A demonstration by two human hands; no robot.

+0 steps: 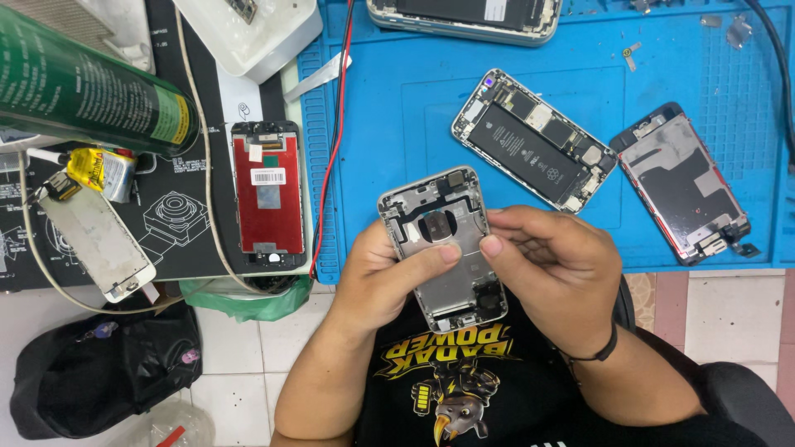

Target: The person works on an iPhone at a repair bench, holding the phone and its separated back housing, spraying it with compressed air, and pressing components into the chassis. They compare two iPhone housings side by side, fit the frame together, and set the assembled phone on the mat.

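Two hands clamp one gutted phone housing — left hand beneath, right hand alongside; long axis upright-tilted.

Green cylindrical spray can cut off by the left edge, silver opened phone body cropped at top, grey metal phone housing partly hidden under fingers.

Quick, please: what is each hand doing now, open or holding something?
Left hand: holding the grey metal opened phone housing.
Right hand: holding the same housing's right edge.
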